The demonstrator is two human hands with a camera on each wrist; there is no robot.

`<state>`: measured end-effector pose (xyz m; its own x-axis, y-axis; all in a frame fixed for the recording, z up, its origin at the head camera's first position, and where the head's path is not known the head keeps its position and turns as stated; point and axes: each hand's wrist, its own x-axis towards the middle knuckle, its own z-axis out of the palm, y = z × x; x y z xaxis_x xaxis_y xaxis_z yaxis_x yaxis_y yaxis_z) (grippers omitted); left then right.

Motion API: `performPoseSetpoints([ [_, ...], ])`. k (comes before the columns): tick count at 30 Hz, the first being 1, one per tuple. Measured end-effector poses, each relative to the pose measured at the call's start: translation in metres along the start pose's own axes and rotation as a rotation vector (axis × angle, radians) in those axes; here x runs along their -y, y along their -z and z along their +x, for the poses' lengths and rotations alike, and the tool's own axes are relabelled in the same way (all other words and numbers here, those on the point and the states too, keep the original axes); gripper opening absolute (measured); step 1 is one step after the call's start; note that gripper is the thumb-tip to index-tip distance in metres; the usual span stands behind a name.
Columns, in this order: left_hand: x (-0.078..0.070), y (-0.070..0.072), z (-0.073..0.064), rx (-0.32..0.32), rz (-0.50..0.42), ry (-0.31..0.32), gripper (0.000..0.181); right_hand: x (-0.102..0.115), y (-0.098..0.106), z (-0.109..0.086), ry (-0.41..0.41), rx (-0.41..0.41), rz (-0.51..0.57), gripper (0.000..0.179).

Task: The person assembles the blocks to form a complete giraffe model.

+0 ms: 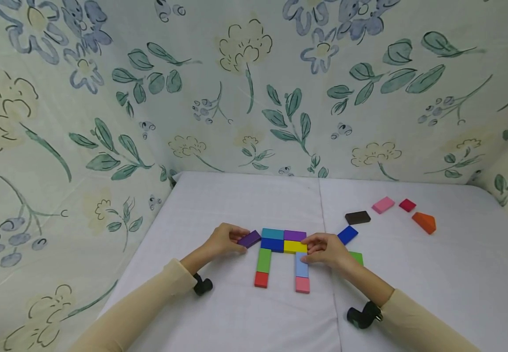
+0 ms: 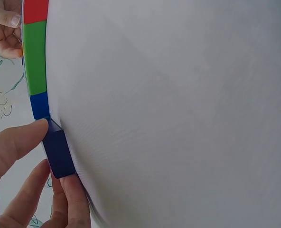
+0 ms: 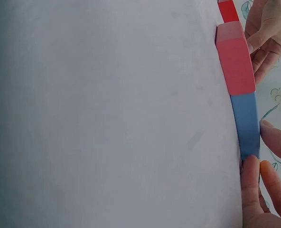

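Observation:
My left hand point(image 1: 227, 239) pinches a dark purple block point(image 1: 249, 239), tilted, its end right at the left side of a flat block figure. In the left wrist view the thumb and fingers hold this purple block point(image 2: 60, 154). Teal point(image 1: 273, 233) and purple point(image 1: 295, 235) blocks form the figure's top row, above blue point(image 1: 272, 245) and yellow point(image 1: 293, 246) ones. Below stand two legs: green point(image 1: 264, 260) over red point(image 1: 261, 279), and light blue point(image 1: 301, 266) over pink point(image 1: 302, 285). My right hand point(image 1: 330, 252) touches the figure's right side, fingertips at the yellow and light blue blocks.
On the right of the white cloth point(image 1: 218, 195) lie a dark brown block point(image 1: 358, 217), a blue block point(image 1: 347, 235), a pink block point(image 1: 383, 205), a red block point(image 1: 407, 205) and an orange block point(image 1: 425, 222). A green block point(image 1: 357, 257) is partly hidden behind my right wrist.

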<state>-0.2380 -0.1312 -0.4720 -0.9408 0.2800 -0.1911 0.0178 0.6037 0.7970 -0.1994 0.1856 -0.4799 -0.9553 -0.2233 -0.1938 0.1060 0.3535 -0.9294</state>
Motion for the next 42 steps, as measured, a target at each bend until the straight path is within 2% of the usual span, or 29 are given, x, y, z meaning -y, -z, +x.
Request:
performPoseSetpoints([
  [7, 0.0, 0.0, 0.001, 0.01, -0.007, -0.004, 0.046, 0.0, 0.001, 0.0, -0.004, -0.001, 0.005, 0.04],
  [15, -0.001, -0.001, 0.0, 0.004, -0.003, 0.021, 0.046, 0.001, 0.0, -0.001, -0.029, -0.007, 0.015, 0.04],
  [19, 0.0, 0.0, 0.0, 0.01, -0.005, 0.009, 0.047, 0.002, -0.001, -0.001, -0.036, -0.009, 0.018, 0.039],
  [31, -0.008, 0.001, 0.004, 0.041, -0.035, -0.124, 0.045, 0.0, 0.0, -0.001, -0.007, 0.007, 0.023, 0.041],
  [42, -0.014, -0.009, 0.016, 0.08, 0.003, -0.213, 0.04, 0.0, 0.002, 0.001, -0.011, 0.005, 0.014, 0.04],
])
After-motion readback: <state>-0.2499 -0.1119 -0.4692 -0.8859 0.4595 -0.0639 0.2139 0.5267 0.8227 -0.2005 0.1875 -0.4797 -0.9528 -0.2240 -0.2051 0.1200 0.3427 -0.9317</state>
